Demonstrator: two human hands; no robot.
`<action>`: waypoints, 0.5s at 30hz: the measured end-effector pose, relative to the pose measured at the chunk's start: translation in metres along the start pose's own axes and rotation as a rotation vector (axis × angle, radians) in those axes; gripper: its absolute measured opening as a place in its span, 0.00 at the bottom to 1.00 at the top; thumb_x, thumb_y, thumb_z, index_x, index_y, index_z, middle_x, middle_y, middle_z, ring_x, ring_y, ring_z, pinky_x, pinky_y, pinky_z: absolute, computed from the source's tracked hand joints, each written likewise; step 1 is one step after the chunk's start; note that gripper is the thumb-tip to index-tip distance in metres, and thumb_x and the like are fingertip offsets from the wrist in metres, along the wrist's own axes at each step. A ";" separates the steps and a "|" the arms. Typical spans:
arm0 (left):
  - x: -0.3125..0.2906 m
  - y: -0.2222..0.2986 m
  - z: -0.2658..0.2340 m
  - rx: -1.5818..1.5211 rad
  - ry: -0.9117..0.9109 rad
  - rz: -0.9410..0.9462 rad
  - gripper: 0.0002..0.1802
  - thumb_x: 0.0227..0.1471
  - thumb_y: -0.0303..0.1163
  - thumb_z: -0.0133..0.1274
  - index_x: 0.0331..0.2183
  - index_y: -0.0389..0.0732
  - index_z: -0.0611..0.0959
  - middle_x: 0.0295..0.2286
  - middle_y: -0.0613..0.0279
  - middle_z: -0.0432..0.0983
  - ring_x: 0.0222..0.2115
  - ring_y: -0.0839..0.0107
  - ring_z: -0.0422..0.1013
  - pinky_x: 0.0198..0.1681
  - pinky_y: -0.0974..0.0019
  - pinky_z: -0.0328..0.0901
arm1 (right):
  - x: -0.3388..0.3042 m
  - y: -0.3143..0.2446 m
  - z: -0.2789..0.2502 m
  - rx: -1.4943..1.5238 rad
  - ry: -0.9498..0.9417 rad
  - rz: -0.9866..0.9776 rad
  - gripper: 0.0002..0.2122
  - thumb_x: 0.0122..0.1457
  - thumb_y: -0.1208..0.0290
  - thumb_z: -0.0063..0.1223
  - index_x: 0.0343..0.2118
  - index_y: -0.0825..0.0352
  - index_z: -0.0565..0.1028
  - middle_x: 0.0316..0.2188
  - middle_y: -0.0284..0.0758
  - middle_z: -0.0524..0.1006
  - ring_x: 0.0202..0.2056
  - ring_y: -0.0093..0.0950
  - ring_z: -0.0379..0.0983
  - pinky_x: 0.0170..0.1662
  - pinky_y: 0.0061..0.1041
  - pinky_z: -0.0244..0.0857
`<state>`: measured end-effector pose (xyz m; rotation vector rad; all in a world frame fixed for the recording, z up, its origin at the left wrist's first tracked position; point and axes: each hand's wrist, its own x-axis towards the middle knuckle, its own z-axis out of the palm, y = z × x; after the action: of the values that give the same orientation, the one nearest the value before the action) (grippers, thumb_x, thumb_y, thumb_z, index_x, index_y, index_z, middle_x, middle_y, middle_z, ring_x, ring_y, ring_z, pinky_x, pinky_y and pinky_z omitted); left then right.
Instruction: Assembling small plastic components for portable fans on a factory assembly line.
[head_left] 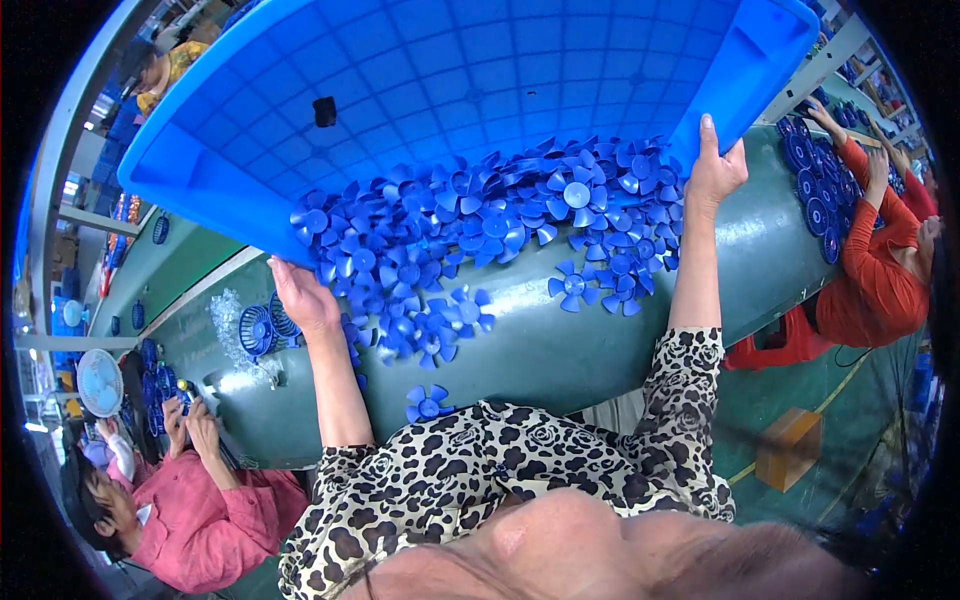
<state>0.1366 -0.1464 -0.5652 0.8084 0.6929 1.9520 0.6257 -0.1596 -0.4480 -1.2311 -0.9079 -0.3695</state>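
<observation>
A large blue plastic bin (pixel 480 60) is tipped up on its side in front of me, its inside facing me. My left hand (pixel 303 297) presses against the bin's lower left edge, with the fingers along its outside. On the other end, my right hand (pixel 716 172) grips the bin wall, thumb pointing up. Many small blue fan blades (pixel 575 194) lie heaped at the bin's opening and have spilled onto the green work surface (pixel 530 345). One loose fan blade (pixel 428 403) lies close to my body.
Blue fan guards (pixel 257 331) and clear plastic bags (pixel 228 325) lie left of my left hand. One co-worker (pixel 215 520) works at the near left, another (pixel 885 260) at the right beside stacked blue guards (pixel 815 190). A cardboard box (pixel 790 448) stands on the floor.
</observation>
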 end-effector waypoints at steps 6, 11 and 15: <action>-0.011 0.042 0.006 -0.050 0.099 -0.005 0.25 0.60 0.44 0.41 0.50 0.36 0.69 0.48 0.57 0.68 0.49 0.66 0.63 0.55 0.62 0.54 | 0.001 -0.024 0.002 0.269 0.039 0.052 0.10 0.51 0.75 0.60 0.35 0.73 0.76 0.31 0.32 0.77 0.30 0.19 0.70 0.36 0.20 0.66; 0.012 0.051 -0.003 -0.131 0.051 -0.032 0.22 0.61 0.46 0.37 0.49 0.41 0.69 0.47 0.61 0.69 0.50 0.67 0.61 0.55 0.61 0.52 | 0.013 -0.030 0.003 0.413 0.116 0.060 0.08 0.50 0.78 0.61 0.33 0.71 0.76 0.31 0.32 0.77 0.31 0.19 0.70 0.38 0.21 0.64; 0.027 0.043 0.008 -0.194 -0.152 -0.059 0.25 0.60 0.47 0.39 0.52 0.42 0.67 0.51 0.60 0.66 0.51 0.66 0.61 0.57 0.60 0.52 | 0.016 -0.023 0.019 0.169 0.074 0.087 0.08 0.50 0.78 0.60 0.34 0.72 0.77 0.32 0.32 0.77 0.32 0.19 0.70 0.38 0.20 0.64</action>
<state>0.1094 -0.1406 -0.5213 0.7973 0.4256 1.8502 0.6122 -0.1461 -0.4201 -1.0905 -0.8031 -0.2618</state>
